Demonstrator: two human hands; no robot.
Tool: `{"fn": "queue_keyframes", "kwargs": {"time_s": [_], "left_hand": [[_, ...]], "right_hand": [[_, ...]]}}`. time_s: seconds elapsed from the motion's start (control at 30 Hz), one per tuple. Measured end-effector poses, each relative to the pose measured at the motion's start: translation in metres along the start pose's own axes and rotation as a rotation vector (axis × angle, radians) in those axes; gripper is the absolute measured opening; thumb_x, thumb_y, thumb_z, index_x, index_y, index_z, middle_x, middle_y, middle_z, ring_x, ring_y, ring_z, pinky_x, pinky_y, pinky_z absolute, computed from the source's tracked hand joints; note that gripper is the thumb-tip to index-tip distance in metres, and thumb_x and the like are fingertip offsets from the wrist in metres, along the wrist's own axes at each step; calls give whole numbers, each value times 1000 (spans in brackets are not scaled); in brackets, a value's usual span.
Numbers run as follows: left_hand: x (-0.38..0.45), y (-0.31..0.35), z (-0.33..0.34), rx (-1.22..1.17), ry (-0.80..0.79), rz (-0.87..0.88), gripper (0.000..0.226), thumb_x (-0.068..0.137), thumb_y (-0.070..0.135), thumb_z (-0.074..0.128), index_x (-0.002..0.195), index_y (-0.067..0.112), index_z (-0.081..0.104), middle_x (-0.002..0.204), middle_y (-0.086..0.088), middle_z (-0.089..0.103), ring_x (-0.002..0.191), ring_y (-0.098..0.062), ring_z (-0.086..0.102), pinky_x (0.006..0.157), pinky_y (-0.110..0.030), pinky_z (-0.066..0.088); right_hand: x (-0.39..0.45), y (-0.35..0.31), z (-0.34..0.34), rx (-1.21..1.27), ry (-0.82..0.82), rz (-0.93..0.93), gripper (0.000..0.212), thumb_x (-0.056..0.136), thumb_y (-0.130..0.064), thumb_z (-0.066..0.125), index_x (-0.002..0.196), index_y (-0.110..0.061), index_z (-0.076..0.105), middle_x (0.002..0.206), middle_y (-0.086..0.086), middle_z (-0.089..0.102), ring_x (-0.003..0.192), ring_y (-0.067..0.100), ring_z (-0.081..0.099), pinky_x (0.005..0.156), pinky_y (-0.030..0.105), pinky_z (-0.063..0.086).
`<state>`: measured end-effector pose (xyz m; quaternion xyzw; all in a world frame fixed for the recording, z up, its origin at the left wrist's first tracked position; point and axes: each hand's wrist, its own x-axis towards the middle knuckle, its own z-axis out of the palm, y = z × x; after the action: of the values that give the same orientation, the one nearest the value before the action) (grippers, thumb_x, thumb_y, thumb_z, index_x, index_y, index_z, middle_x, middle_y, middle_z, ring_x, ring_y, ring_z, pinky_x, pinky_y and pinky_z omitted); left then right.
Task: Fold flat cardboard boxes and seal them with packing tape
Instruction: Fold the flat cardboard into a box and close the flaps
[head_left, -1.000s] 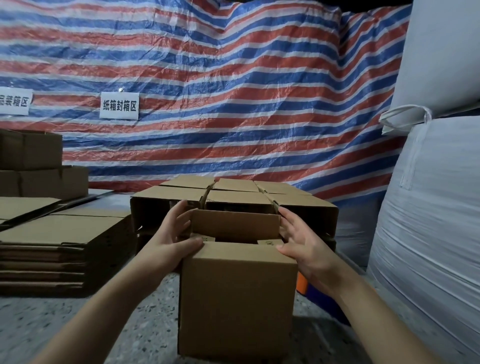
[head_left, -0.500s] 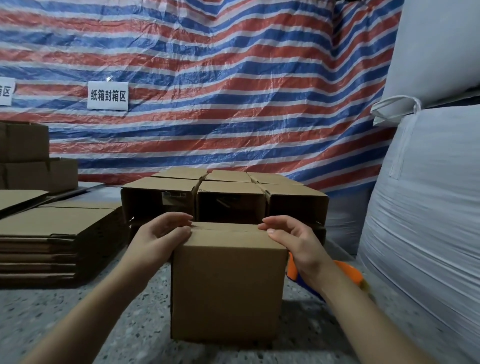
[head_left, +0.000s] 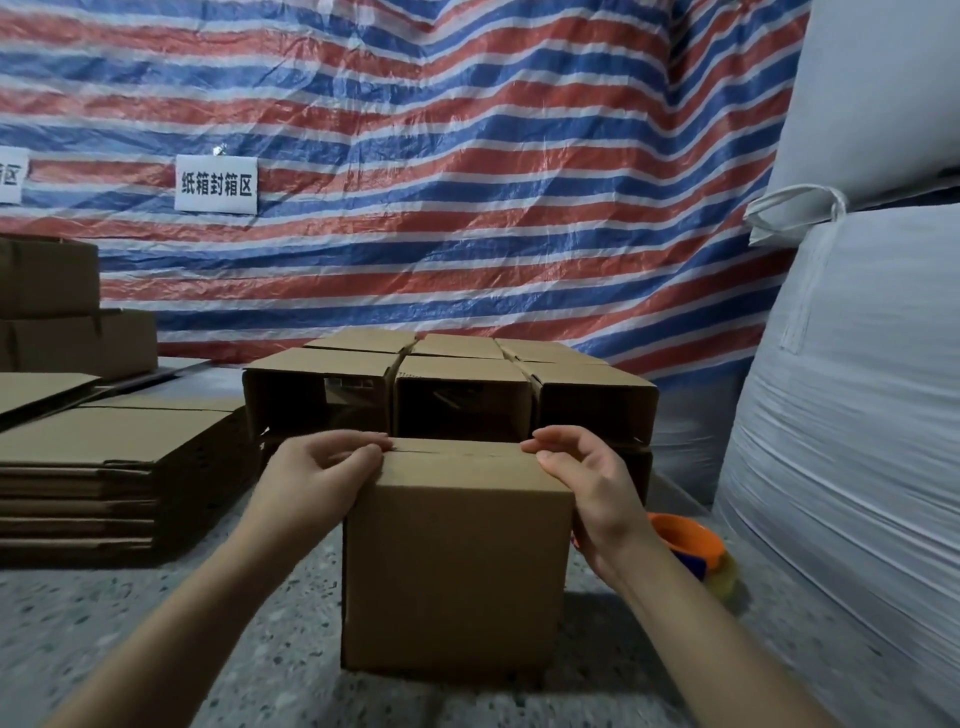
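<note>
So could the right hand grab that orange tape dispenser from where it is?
Probably yes: the tape dispenser lies on the floor just beside the right hand, nothing between them, though that hand now steadies the box.

Cardboard box (head_left: 454, 566) upright on floor, top flaps closed; left hand (head_left: 319, 475) and right hand (head_left: 584, 480) press its top corners; tape dispenser (head_left: 688, 543) just right of box.
</note>
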<state>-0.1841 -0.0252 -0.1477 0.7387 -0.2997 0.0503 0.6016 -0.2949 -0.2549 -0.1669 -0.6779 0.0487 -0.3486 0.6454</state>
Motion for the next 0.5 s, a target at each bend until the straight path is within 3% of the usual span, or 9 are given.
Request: {"fn": "queue_keyframes", "kwargs": {"time_s": [0.1,0.17,0.2,0.27,0.33,0.5], "left_hand": [[1,19,-1,416,-68,92,13,96,30,55,93,40,63,89,13,65,78,-8,66,60,-22,55],[0,33,4,735,-31,248,13,96,37,50,101,38,62,102,14,64,97,-11,64,84,-28,56],[-1,39,9,825,-39,335,26,96,45,46,115,37,61,117,14,61,115,-12,58,98,-30,48],[-3,46,21,863,-167,382,60,91,65,29,144,38,40,148,16,42,139,-9,36,113,-31,29],[-7,46,31,925,-285,404,77,83,76,12,151,42,22,157,18,26,144,-6,25,116,-29,21],[-9,36,36,1029,-276,499,98,71,77,-18,152,41,24,157,20,29,144,-2,25,116,-24,20]], "right_hand": [[0,-1,0,-38,4,-20,14,97,-14,60,105,-20,71,99,-4,74,97,20,68,78,31,58],[0,1,0,-35,5,-22,14,97,-13,60,105,-19,71,100,-2,73,99,22,68,81,34,57],[1,1,1,-28,6,-24,14,97,-13,60,106,-18,70,102,0,73,101,24,67,83,35,56],[2,3,0,-9,0,-23,15,97,-13,60,108,-17,69,104,3,72,103,28,66,85,39,55],[3,5,-2,0,-9,-21,16,96,-12,59,107,-19,69,104,1,72,104,30,65,85,40,54],[4,3,-7,-63,-54,-32,16,96,-11,59,105,-19,70,101,-4,71,100,27,64,74,32,49]]}}
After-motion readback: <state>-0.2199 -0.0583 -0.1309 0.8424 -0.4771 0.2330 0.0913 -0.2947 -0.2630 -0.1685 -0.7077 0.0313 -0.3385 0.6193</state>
